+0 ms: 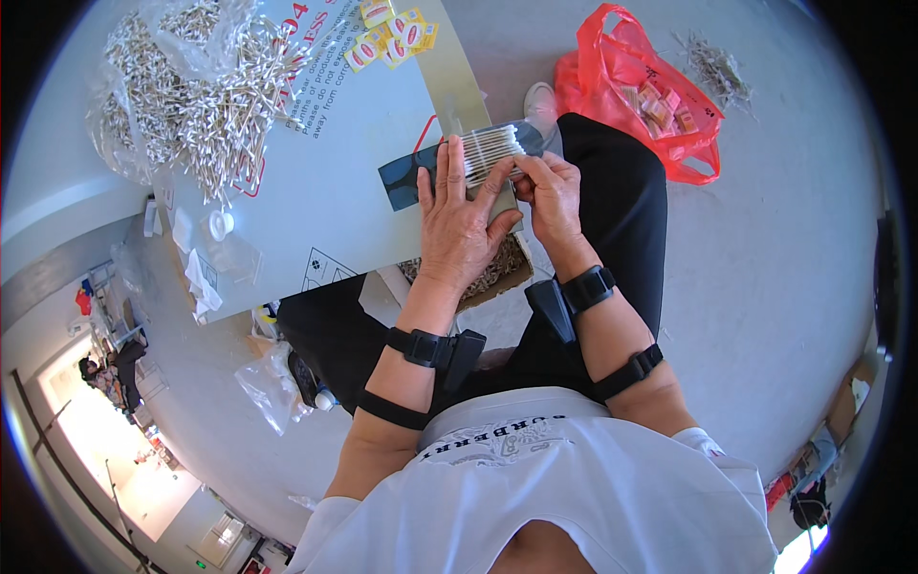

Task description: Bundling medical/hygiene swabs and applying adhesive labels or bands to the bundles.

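Note:
A row of white-tipped cotton swabs (492, 145) lies side by side on a dark flat plate (400, 182) at the table's edge. My left hand (457, 220) rests on the plate and the swabs, palm down, with its fingers stretched out and the thumb apart. Beside it, my right hand (553, 196) is closed in a pinch at the right end of the row, close to the left index fingertip. What sits between those right fingertips is too small to make out. A big heap of loose cotton swabs (225, 124), partly under clear plastic, covers the table's far left.
Small yellow-and-white packets (392, 43) lie at the table's (354, 210) far edge. An open carton (516, 277) of brownish bits stands below my hands. On the floor (765, 258) to the right are a red plastic bag (612, 86) of small packs and scattered swabs (717, 72).

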Available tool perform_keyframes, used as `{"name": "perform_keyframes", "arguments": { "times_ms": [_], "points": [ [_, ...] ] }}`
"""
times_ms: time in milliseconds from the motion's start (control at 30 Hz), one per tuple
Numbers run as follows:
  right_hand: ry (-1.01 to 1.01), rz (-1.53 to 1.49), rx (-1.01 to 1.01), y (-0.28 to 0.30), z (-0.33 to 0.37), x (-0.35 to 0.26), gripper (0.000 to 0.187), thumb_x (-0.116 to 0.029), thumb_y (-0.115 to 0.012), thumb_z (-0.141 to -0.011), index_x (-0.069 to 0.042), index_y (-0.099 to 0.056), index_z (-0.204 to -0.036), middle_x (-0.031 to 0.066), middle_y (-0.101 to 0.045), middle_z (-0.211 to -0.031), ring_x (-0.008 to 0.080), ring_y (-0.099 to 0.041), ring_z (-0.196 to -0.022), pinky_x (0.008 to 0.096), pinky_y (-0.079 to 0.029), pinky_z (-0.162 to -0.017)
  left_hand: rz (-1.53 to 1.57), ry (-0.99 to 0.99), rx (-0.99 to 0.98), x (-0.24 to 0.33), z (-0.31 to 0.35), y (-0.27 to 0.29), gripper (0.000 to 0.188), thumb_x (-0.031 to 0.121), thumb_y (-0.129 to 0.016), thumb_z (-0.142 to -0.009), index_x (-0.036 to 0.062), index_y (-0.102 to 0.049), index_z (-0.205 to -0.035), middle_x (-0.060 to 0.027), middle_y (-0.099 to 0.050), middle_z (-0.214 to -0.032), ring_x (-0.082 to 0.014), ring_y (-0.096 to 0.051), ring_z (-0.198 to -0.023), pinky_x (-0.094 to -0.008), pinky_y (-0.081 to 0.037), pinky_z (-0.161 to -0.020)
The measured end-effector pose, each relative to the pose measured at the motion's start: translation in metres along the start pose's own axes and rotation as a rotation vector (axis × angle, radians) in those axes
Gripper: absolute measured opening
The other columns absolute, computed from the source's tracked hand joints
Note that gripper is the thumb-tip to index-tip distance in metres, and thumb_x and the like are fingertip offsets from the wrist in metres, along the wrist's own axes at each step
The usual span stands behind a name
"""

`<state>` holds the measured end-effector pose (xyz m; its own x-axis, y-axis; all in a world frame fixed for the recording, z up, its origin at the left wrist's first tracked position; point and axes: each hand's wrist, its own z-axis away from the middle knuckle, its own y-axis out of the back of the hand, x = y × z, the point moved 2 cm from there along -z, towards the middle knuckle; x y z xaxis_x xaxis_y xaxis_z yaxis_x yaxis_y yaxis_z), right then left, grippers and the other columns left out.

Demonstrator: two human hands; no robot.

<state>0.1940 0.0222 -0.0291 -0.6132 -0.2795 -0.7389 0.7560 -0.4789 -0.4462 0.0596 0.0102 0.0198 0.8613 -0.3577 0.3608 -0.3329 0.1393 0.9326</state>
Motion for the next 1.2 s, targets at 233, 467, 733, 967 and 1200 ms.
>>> {"name": "perform_keyframes", "arguments": {
  "times_ms": [233, 467, 733, 967, 1200],
  "points": [
    [-0.050, -0.025, 0.046, -0.003, -0.005, -0.002, 0.017, -0.008, -0.064, -0.083, -0.007, -0.056, -0.067, -0.0002, -0.052, -0.060, 0.0078, -0.044, -0.049, 0.0226, -0.033, -0.046, -0.011, 0.001, 0.004, 0.000, 0.000, -0.001, 0.063, 0.049, -0.063, -0.087, 0.0373, -0.043, -0.146, -0.0200, -0.015, -0.160, -0.0361, -0.017, -0.148, -0.0567, -0.014, -0.116],
    [-0.070, -0.012, 0.057, -0.004, -0.005, -0.006, 0.015, -0.005, -0.063, -0.080, -0.007, -0.056, -0.067, -0.0016, -0.050, -0.060, 0.0070, -0.041, -0.047, 0.0229, -0.029, -0.044, -0.022, -0.008, 0.016, 0.001, -0.001, -0.001, 0.063, 0.049, -0.062, -0.088, 0.0363, -0.043, -0.146, -0.0200, -0.015, -0.160, -0.0361, -0.016, -0.148, -0.0569, -0.014, -0.116],
    [-0.084, 0.026, 0.019, -0.009, -0.014, -0.012, 0.025, -0.030, -0.068, -0.091, -0.008, -0.064, -0.082, -0.0019, -0.055, -0.065, 0.0065, -0.044, -0.051, 0.0237, -0.031, -0.043, 0.067, 0.064, 0.099, -0.001, 0.001, 0.000, 0.084, 0.046, -0.061, -0.089, 0.0065, -0.024, -0.153, -0.0225, -0.014, -0.160, -0.0378, -0.015, -0.148, -0.0573, -0.010, -0.117],
    [0.137, 0.110, -0.007, -0.021, -0.015, -0.009, 0.030, -0.034, -0.067, -0.093, -0.006, -0.066, -0.083, -0.0049, -0.057, -0.071, 0.0048, -0.045, -0.061, 0.0232, -0.034, -0.054, -0.101, 0.196, 0.036, -0.004, -0.010, -0.004, 0.089, 0.050, -0.055, -0.093, -0.0050, -0.017, -0.151, -0.0241, -0.011, -0.160, -0.0365, -0.009, -0.149, -0.0575, -0.007, -0.117],
    [0.179, 0.242, 0.009, -0.018, -0.023, -0.004, 0.030, -0.032, -0.065, -0.095, -0.005, -0.067, -0.083, -0.0046, -0.056, -0.073, 0.0046, -0.044, -0.066, 0.0239, -0.035, -0.059, -0.115, 0.205, 0.044, -0.007, -0.009, -0.002, 0.089, 0.051, -0.055, -0.092, -0.0045, -0.017, -0.151, -0.0250, -0.015, -0.158, -0.0373, -0.011, -0.149, -0.0578, -0.009, -0.116]
  ]
}}
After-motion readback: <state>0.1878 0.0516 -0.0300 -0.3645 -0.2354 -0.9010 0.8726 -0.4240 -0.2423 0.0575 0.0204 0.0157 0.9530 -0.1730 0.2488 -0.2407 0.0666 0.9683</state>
